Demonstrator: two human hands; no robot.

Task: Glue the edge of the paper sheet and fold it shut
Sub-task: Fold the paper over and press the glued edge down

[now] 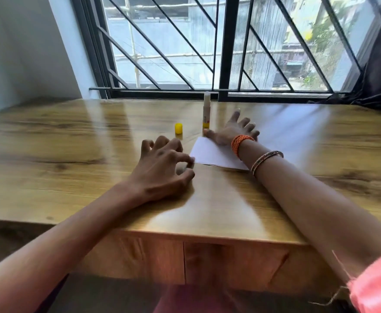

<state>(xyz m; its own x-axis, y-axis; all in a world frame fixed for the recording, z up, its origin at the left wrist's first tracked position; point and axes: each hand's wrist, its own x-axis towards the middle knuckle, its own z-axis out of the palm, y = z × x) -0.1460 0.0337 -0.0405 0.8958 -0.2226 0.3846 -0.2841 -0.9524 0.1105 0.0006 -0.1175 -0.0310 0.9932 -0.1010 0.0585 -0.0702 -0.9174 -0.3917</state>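
Observation:
A white paper sheet (212,154) lies folded flat on the wooden table (72,141). My right hand (234,129) rests on its far edge with fingers spread, pressing it down. My left hand (164,163) sits on the table beside the sheet's left corner, fingers curled, fingertips touching that corner and holding nothing. A glue stick (206,110) stands upright and uncapped just beyond the paper, close to my right thumb. Its yellow cap (178,128) stands on the table to the left of the stick.
A barred window (207,46) runs along the table's far edge. A dark curtain (379,64) hangs at the right. The table's front edge, with drawer fronts (230,263) below, is near me.

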